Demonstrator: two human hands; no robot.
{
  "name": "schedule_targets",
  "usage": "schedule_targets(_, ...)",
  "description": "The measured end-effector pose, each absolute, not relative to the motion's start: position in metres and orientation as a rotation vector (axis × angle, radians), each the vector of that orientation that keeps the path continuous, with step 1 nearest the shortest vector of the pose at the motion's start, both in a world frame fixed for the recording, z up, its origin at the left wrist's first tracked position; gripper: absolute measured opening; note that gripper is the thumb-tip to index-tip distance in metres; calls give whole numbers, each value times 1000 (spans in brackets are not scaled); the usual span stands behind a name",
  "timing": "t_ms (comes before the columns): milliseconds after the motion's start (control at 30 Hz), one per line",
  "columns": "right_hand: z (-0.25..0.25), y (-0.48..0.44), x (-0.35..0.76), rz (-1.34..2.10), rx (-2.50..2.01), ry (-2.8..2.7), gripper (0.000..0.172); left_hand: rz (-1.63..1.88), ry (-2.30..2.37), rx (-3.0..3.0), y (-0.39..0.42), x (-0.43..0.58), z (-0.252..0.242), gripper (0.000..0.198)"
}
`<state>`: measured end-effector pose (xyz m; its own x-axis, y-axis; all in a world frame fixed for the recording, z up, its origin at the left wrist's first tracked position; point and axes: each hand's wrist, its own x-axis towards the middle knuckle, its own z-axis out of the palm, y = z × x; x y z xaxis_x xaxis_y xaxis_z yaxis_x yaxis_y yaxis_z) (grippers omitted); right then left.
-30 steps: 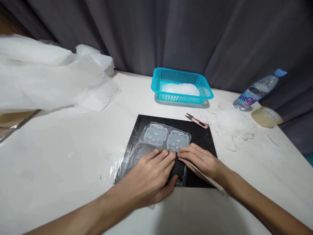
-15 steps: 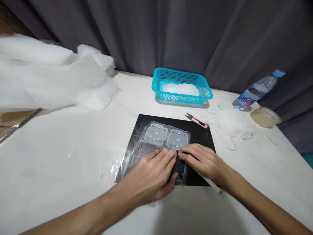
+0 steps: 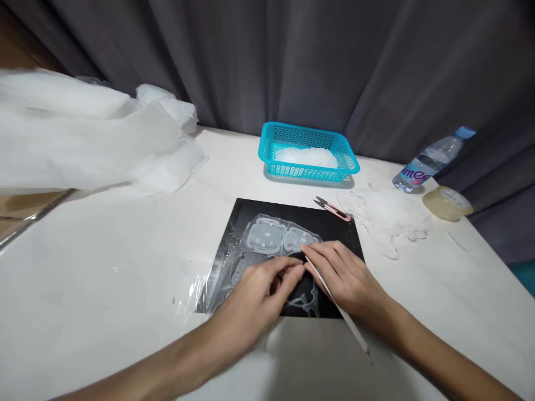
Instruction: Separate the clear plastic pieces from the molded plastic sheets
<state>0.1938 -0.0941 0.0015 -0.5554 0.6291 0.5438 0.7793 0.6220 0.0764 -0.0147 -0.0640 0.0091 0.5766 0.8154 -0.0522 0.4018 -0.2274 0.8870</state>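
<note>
A black board (image 3: 340, 234) lies on the table with a clear plastic sheet (image 3: 288, 221) over it. The sheet bears rounded translucent panels (image 3: 266, 236) with small dots, beside cut-out openings. Over the sheet's near half, my left hand (image 3: 267, 292) has thumb and forefinger pinched together; what is between them is hidden. My right hand (image 3: 346, 275) is close beside it, fingers curled, holding a slim white pointed stick (image 3: 355, 332) that slants toward me. Its fingertips meet the sheet near the right panel.
Pink-handled thread snips (image 3: 333, 209) lie across the board's far edge. Behind stands a blue basket (image 3: 309, 174) with white stuffing. Loose white fluff (image 3: 387, 214), a water bottle (image 3: 432, 160) and a tape roll (image 3: 448, 203) are rightward. White batting (image 3: 96, 142) is heaped left.
My left hand has gone from lying fairly flat to a pinch. My right hand has turned, and the white stick now lies over its fingers, more in sight.
</note>
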Motion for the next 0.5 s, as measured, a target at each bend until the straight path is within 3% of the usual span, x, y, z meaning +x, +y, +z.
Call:
schedule_targets(167, -1, -99, 188, -381, -1138, -2344, 27, 629, 957, 1402, -56, -10, 3, 38)
schedule_targets(500, -5, -106, 178, -200, -1192, -2293, 24, 650, 990, 1354, -54, -9, 3, 30)
